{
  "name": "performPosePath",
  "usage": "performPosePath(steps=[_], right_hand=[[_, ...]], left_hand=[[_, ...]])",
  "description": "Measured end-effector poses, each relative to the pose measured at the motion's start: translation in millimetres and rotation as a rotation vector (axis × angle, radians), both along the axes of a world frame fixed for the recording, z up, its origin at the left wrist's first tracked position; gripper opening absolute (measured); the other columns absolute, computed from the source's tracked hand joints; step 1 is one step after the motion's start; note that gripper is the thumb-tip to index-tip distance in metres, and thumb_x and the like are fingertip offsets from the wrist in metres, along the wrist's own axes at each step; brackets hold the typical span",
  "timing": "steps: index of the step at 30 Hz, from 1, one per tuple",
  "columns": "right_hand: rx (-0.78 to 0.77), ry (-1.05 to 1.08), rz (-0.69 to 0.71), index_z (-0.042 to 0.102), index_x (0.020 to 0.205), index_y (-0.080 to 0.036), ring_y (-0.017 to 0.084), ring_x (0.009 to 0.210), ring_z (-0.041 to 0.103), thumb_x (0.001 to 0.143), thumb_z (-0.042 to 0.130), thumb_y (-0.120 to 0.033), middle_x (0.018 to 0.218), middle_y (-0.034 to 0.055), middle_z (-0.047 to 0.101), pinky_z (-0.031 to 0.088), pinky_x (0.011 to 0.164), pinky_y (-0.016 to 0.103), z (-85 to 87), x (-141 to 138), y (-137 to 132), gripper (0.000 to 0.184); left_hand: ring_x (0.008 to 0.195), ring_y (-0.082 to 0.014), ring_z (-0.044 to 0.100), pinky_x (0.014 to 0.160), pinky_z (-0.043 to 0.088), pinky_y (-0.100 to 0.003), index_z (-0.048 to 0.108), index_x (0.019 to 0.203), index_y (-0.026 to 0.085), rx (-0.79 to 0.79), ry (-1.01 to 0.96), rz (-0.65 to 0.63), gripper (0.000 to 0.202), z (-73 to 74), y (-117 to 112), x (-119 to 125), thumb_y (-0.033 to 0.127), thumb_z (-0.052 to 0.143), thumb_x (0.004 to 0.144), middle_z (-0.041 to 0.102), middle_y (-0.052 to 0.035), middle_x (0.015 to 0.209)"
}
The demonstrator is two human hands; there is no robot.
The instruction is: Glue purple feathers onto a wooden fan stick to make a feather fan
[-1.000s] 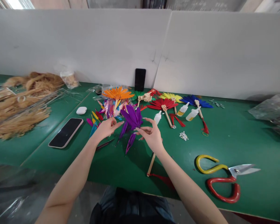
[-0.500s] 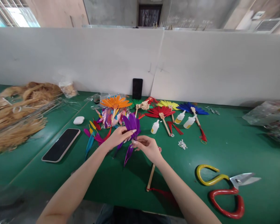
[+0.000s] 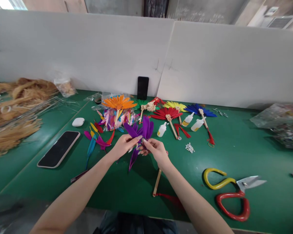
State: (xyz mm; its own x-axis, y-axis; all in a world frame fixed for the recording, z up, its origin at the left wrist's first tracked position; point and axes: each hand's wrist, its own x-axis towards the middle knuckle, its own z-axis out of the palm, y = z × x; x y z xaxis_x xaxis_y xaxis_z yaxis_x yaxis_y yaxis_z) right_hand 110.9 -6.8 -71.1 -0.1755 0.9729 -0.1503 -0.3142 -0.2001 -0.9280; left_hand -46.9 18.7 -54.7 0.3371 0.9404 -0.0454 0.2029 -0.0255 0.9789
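Two-handed grip on purple feathers (image 3: 147,128) above the worktop (image 3: 234,143).
I have the left hand (image 3: 126,144) pinching the feathers low down between thumb and fingers; the right hand (image 3: 157,151) grips the same cluster just beside it. The cluster is held between the worktop's near and far edges. A wooden handle (image 3: 157,182) lies toward the near edge, open scissors (image 3: 244,184) farther right. An orange fan (image 3: 119,102) and a red fan (image 3: 166,113) are nearer the far edge.
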Motion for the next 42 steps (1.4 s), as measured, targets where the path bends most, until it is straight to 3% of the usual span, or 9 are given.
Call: performPosePath(steps=[8, 14, 20, 22, 29, 33, 36, 39, 42], right_hand=[[0.059, -0.113, -0.260, 0.061, 0.071, -0.016, 0.020, 0.063, 0.069, 0.070, 0.067, -0.049, 0.066, 0.0047, 0.070, 0.053, 0.050, 0.025, 4.6, -1.2, -2.5, 0.034], [0.179, -0.202, -0.330, 0.065, 0.078, -0.018, 0.024, 0.070, 0.069, 0.073, 0.064, -0.047, 0.066, 0.0037, 0.070, 0.056, 0.058, 0.032, 5.0, -2.9, -8.4, 0.030], [0.206, -0.179, -0.394, 0.063, 0.076, -0.017, 0.022, 0.073, 0.069, 0.077, 0.060, -0.047, 0.074, 0.0058, 0.070, 0.055, 0.055, 0.028, 10.0, 5.7, -5.3, 0.031], [0.188, -0.170, -0.343, 0.064, 0.075, -0.016, 0.021, 0.071, 0.069, 0.077, 0.060, -0.048, 0.074, 0.0064, 0.070, 0.054, 0.054, 0.027, 9.6, 8.3, -2.5, 0.033], [0.129, -0.118, -0.093, 0.065, 0.072, -0.014, 0.015, 0.051, 0.065, 0.072, 0.063, -0.054, 0.060, 0.0033, 0.067, 0.052, 0.048, 0.024, 7.0, 4.1, -0.3, 0.039], [0.124, -0.139, -0.014, 0.063, 0.070, -0.015, 0.013, 0.045, 0.061, 0.073, 0.059, -0.057, 0.051, 0.0002, 0.063, 0.051, 0.047, 0.024, 7.5, 3.4, -1.1, 0.041], [0.161, -0.231, 0.037, 0.059, 0.065, -0.016, 0.011, 0.042, 0.059, 0.075, 0.057, -0.055, 0.047, -0.0012, 0.060, 0.048, 0.044, 0.022, 4.0, 3.2, -2.5, 0.040], [0.220, -0.332, 0.088, 0.055, 0.061, -0.018, 0.011, 0.042, 0.057, 0.079, 0.056, -0.051, 0.046, -0.0025, 0.057, 0.045, 0.043, 0.021, -0.1, 1.9, -5.3, 0.037], [0.277, -0.406, 0.134, 0.053, 0.059, -0.019, 0.012, 0.043, 0.058, 0.080, 0.056, -0.048, 0.047, -0.0031, 0.056, 0.045, 0.044, 0.022, -2.2, 0.6, -8.5, 0.036]], left_hand=[[0.037, -0.0076, 0.038, 0.044, 0.031, -0.023, 0.051, 0.053, 0.016, 0.035, -0.070, 0.106, 0.042, -1.9, -1.9, 0.5, 0.048, 0.053, 0.081, 0.038, 0.0042, 0.039], [0.039, -0.0083, 0.040, 0.049, 0.037, -0.025, 0.042, 0.048, 0.018, 0.028, -0.109, 0.183, 0.045, -4.0, -3.4, 3.3, 0.047, 0.052, 0.081, 0.038, 0.0034, 0.041], [0.038, -0.0065, 0.033, 0.047, 0.035, -0.025, 0.030, 0.045, 0.019, 0.021, -0.213, 0.313, 0.047, 1.8, 10.9, -13.1, 0.042, 0.049, 0.081, 0.035, 0.0040, 0.041], [0.038, -0.0074, 0.033, 0.046, 0.033, -0.025, 0.029, 0.044, 0.019, -0.006, -0.157, 0.257, 0.049, 6.7, 17.2, -23.0, 0.044, 0.048, 0.082, 0.033, 0.0042, 0.039], [0.038, -0.0084, 0.035, 0.045, 0.030, -0.024, 0.040, 0.049, 0.019, -0.128, 0.385, -0.118, 0.045, 10.4, 24.9, -47.5, 0.052, 0.062, 0.069, 0.039, 0.0049, 0.041], [0.040, -0.0082, 0.031, 0.043, 0.021, -0.023, 0.037, 0.046, 0.019, 0.035, 0.596, -0.038, 0.048, 3.7, 30.3, -54.3, 0.054, 0.066, 0.063, 0.030, 0.0057, 0.043], [0.043, -0.0091, 0.033, 0.046, 0.023, -0.023, 0.042, 0.053, 0.019, 0.161, 0.559, 0.077, 0.044, 5.3, 29.1, -49.3, 0.054, 0.052, 0.077, 0.033, 0.0046, 0.047], [0.045, -0.0092, 0.034, 0.046, 0.026, -0.022, 0.047, 0.064, 0.019, 0.163, 0.403, -0.009, 0.039, 11.1, 19.5, -33.7, 0.050, 0.040, 0.085, 0.036, 0.0045, 0.051], [0.049, -0.0091, 0.035, 0.047, 0.028, -0.021, 0.046, 0.068, 0.018, 0.138, 0.273, -0.109, 0.034, 13.0, 7.1, -15.2, 0.049, 0.044, 0.084, 0.038, 0.0044, 0.057]])
